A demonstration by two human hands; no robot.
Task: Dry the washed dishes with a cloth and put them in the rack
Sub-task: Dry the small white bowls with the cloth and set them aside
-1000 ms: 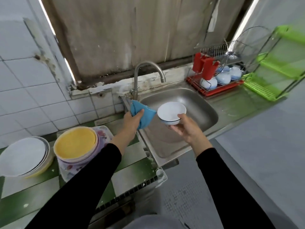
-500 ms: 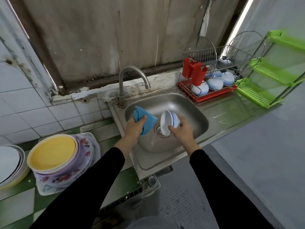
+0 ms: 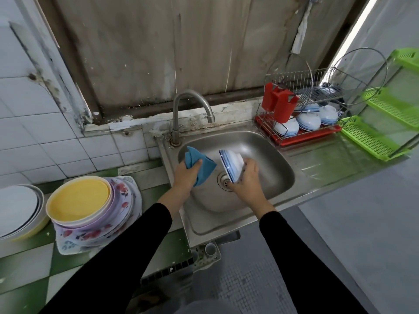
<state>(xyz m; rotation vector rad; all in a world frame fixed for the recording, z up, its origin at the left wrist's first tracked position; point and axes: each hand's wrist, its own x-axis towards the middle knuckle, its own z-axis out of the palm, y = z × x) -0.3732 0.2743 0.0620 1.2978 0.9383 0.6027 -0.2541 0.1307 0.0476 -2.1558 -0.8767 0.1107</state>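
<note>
Bowl [image 3: 231, 165] gripped by right fingers [image 3: 250, 165], cloth [image 3: 203, 169] by left fingers [image 3: 197, 163], over steel sink [image 3: 267, 173] beside green-checked counter [image 3: 68, 264].

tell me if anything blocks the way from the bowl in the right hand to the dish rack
Nothing visible does. The right hand holds the bowl over the sink, with open space to the rack. Mind the red holders at its left end and the bowls inside.

Left hand [image 3: 184, 176] grips cloth [image 3: 204, 168]; right hand [image 3: 248, 181] holds bowl [image 3: 231, 163]; arms extended forward.
</note>
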